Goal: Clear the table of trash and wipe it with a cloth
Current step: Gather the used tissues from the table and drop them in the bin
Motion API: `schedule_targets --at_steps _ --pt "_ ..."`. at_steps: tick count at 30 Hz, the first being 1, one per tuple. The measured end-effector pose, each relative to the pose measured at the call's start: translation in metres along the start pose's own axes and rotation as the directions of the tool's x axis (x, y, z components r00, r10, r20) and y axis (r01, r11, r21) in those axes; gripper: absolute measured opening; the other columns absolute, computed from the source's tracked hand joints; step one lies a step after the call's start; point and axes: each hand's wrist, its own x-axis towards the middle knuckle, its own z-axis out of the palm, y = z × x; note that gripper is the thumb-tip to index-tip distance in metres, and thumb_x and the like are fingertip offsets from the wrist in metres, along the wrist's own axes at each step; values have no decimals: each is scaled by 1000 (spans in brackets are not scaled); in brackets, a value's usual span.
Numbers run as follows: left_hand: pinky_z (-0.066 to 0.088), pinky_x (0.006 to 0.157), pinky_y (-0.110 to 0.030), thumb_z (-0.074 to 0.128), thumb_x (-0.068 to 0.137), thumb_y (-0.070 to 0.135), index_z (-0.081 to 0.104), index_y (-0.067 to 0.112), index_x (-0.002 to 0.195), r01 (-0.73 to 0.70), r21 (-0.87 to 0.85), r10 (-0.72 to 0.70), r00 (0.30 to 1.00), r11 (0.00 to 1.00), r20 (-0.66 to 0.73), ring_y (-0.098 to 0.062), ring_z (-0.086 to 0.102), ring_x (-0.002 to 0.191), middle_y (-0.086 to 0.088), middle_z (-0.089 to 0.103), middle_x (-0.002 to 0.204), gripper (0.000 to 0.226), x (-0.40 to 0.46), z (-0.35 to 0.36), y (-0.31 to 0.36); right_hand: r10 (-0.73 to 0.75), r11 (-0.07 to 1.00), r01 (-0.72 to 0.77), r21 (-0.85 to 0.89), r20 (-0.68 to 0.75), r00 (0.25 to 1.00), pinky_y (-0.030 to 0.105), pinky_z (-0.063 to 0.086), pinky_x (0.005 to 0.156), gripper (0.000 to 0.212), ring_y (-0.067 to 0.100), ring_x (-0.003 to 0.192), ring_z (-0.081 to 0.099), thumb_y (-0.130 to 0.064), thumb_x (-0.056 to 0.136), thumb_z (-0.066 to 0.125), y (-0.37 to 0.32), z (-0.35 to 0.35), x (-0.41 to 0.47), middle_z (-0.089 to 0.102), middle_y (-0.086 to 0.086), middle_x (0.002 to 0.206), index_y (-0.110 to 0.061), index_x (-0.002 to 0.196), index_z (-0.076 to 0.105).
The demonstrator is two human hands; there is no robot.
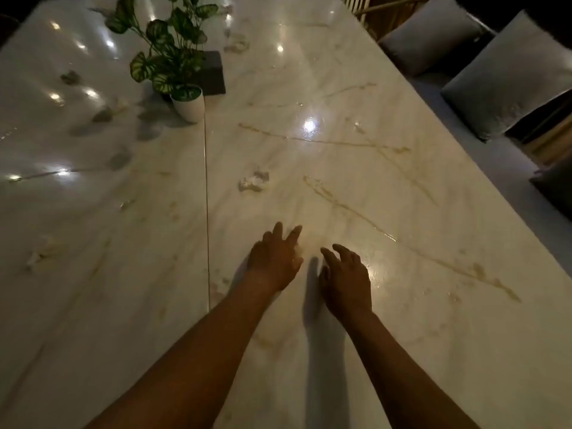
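Glossy marble table (356,187) w/ crumpled tissue (253,182), potted plant (173,57) — left hand (274,261), right hand (345,275) both loose, empty; cushions (507,75) beside.

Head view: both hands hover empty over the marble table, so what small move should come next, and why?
Probably reach the left hand forward to the crumpled tissue just ahead. Both it and the right hand hold nothing, and that scrap lies nearest; more wads lie farther left.

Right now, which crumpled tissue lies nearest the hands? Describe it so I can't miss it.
On the marble table, find the seam running away from the person. Just right of it lies a white crumpled tissue, alone on that slab ahead of the hands.
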Motion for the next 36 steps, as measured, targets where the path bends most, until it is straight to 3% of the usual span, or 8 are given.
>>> schedule_targets --at_steps 6,14,17,19,22,24,32,36 --pt "43 71 -33 43 99 11 53 14 116 66 63 -63 997 996 -47 -28 58 98 -9 52 115 20 36 -3 0 -144 990 143 16 110 983 43 50 89 40 34 118 56 -15 88 63 18 5 60 58 10 134 -17 129 62" --pt "45 70 -33 40 97 16 63 12 103 477 -16 -475 871 879 -126 -32 65 95 -13 68 106 24 69 -42 -82 -342 937 336 98 53 938 40 52 92 49 30 128 46 -28 94 57 -66 21 181 44 11 146 -23 141 46" --pt "41 67 -31 37 99 19 61 13 103 508 -63 -512 848 859 -137 -32 64 90 -12 68 103 25 73 -43 -104 -373 927 374 30 177 911 47 48 98 63 37 140 29 -32 97 54 -102 31 220 17 14 160 -29 152 24" --pt "39 64 -32 35 100 19 58 13 103 510 -106 -521 838 854 -164 -31 61 81 -12 67 98 24 70 -42 -111 -404 903 429 -34 276 872 49 47 98 58 38 139 30 -32 99 49 -113 38 236 16 14 160 -31 152 24" --pt "41 61 -35 36 99 14 52 11 104 501 -178 -529 830 847 -177 -32 60 76 -14 66 92 18 56 -39 -121 -504 839 538 -83 254 825 37 49 76 33 33 108 55 -20 98 47 -119 43 242 52 13 125 -20 130 57" --pt "41 63 -35 37 98 9 53 11 106 514 -222 -550 820 829 -156 -31 62 81 -13 66 94 18 44 -37 -130 -516 844 535 -36 218 829 31 42 68 23 31 95 59 -11 96 49 -122 45 234 57 12 107 -12 114 64" --pt "43 62 -35 33 100 11 54 14 104 633 -259 -678 720 729 -150 -25 52 72 -9 63 88 21 -42 -48 -179 -585 811 575 109 174 792 30 42 59 23 22 65 52 -10 93 43 -185 41 162 45 0 73 -10 78 59" --pt "36 61 -32 37 101 25 51 16 92 669 -247 -712 674 701 -196 -27 47 69 -14 66 88 19 -97 -57 -200 -573 818 558 136 132 809 29 34 55 42 24 60 47 -37 97 39 -227 41 116 43 0 63 -14 64 49"
